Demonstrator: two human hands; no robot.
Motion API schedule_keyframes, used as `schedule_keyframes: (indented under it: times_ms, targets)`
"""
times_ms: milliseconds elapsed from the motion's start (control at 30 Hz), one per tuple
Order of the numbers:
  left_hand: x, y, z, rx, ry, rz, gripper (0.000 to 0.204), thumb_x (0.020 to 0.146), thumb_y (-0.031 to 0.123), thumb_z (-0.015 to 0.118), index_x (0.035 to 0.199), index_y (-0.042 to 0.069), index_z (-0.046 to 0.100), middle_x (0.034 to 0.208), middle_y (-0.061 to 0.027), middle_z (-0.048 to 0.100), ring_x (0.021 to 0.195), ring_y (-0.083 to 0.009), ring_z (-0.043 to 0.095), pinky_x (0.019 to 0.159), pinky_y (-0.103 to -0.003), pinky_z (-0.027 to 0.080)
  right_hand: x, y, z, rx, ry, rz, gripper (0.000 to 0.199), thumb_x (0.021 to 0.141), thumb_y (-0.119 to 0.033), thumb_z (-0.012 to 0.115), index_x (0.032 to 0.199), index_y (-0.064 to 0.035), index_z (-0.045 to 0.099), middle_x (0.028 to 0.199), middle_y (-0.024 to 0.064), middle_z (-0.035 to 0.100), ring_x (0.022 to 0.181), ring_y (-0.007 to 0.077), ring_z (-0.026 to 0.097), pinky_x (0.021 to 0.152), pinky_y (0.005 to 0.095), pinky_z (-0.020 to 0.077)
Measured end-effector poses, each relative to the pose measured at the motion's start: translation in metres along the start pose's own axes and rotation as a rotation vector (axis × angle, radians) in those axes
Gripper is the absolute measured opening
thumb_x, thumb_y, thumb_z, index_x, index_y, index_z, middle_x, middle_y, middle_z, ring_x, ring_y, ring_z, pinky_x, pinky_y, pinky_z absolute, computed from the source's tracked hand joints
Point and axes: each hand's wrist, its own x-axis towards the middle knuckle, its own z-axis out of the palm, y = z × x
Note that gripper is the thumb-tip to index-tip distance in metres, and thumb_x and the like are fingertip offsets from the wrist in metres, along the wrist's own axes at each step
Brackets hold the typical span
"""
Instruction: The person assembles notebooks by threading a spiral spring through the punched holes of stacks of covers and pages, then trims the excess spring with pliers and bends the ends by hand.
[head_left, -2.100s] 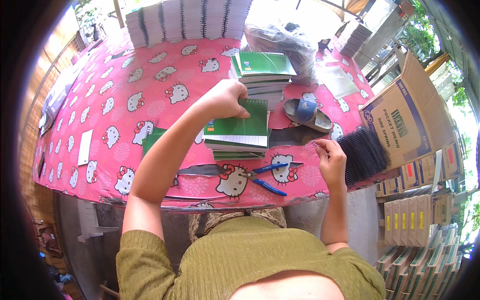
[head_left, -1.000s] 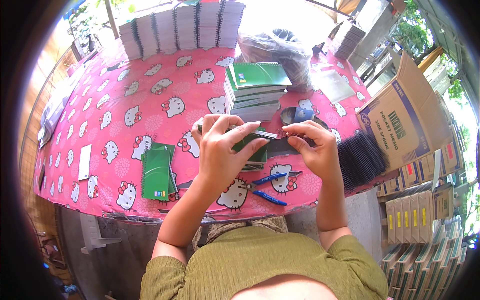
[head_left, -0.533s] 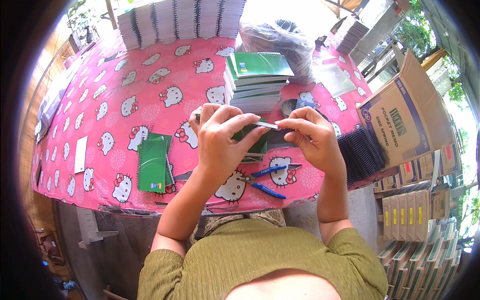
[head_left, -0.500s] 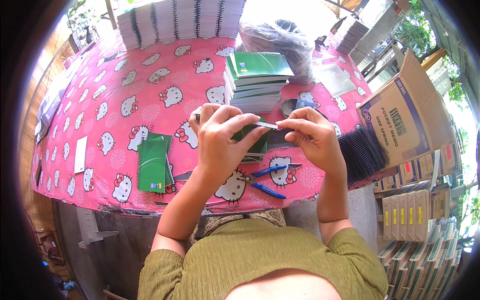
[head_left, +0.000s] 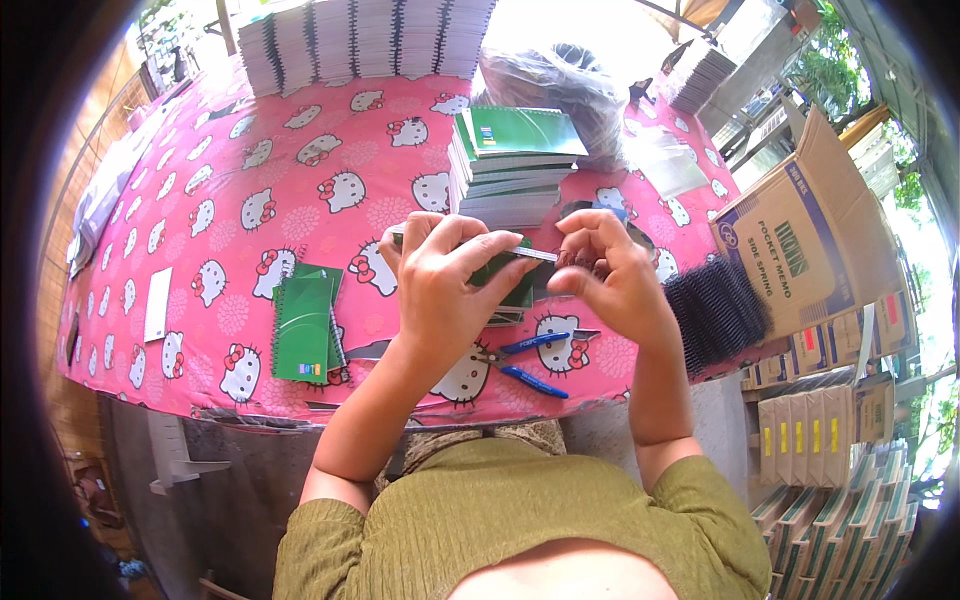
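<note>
Table edge: the near rim of the pink cat-print tablecloth runs just in front of the person's body; its right end drops off beside the black spiral coils.
Open room: a bare stretch of cloth lies left of centre, between the white paper slip and the far stacks; the strip under the hands is crowded.
Left hand: raised above the table, fingers curled over the top of a green notebook, thumb beneath; firm grasp on it.
Right hand: level with the left, fingertips pinched narrow at the notebook's right edge, where a small dark piece sits; what it pinches is too small to tell.
Notebook position: held flat between both hands, above the near centre of the table, just in front of the tall green stack.
Loose green notebooks: a few lie flat to the left of the left forearm, near the rim.
Blue-handled pliers: on the cloth below the hands, handles spread.
Far row: white-edged spiral pads stand in stacks along the far edge.
Plastic bag: clear, crumpled, behind the tall stack.
Cardboard box: brown with blue print, flaps open, right of the table.
Shelved packs: yellow-marked brown bundles at lower right.
</note>
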Motion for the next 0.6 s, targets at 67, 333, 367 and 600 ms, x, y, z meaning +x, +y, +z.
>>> schedule_keyframes:
  times_ms: [67,333,367,600]
  targets:
    - [-0.002,-0.001,0.000,0.002,-0.003,-0.004,0.022,0.066,0.036,0.077,0.080,0.021,0.072,0.078,0.0065,0.058,0.085,-0.0160,0.048,0.079,-0.037,0.026,0.001,-0.007,0.004,-0.131,0.111,-0.203,0.018,0.076,-0.013,0.075,0.083,-0.0030,0.062,0.078,0.0004,0.058,0.066,0.0052,0.050,0.057,0.0200,0.0410]
    - [0.000,0.004,-0.001,0.018,0.004,0.011,0.025,0.060,0.022,0.081,0.082,0.014,0.073,0.078,0.0008,0.061,0.083,-0.0179,0.052,0.079,-0.033,0.035,-0.001,-0.005,0.003,0.086,0.019,0.100,0.015,0.077,-0.002,0.067,0.092,-0.0025,0.063,0.076,0.0076,0.060,0.068,0.0155,0.059,0.060,0.0295,0.0463]
    - [0.001,0.004,-0.001,0.024,0.004,0.022,0.025,0.060,0.021,0.081,0.082,0.014,0.073,0.078,0.0006,0.061,0.083,-0.0181,0.052,0.079,-0.033,0.035,-0.003,-0.003,0.008,0.027,0.053,-0.016,0.015,0.079,-0.002,0.066,0.094,-0.0025,0.062,0.076,0.0080,0.060,0.065,0.0196,0.060,0.059,0.0298,0.0467]
    - [-0.004,-0.001,0.002,-0.036,-0.004,0.002,0.023,0.062,0.027,0.079,0.081,0.019,0.070,0.080,0.0051,0.061,0.087,-0.0169,0.052,0.084,-0.037,0.028,-0.004,-0.017,0.013,-0.357,0.146,-0.215,0.015,0.078,-0.008,0.067,0.089,-0.0027,0.058,0.082,0.0097,0.056,0.077,0.0268,0.060,0.061,0.0354,0.0472]
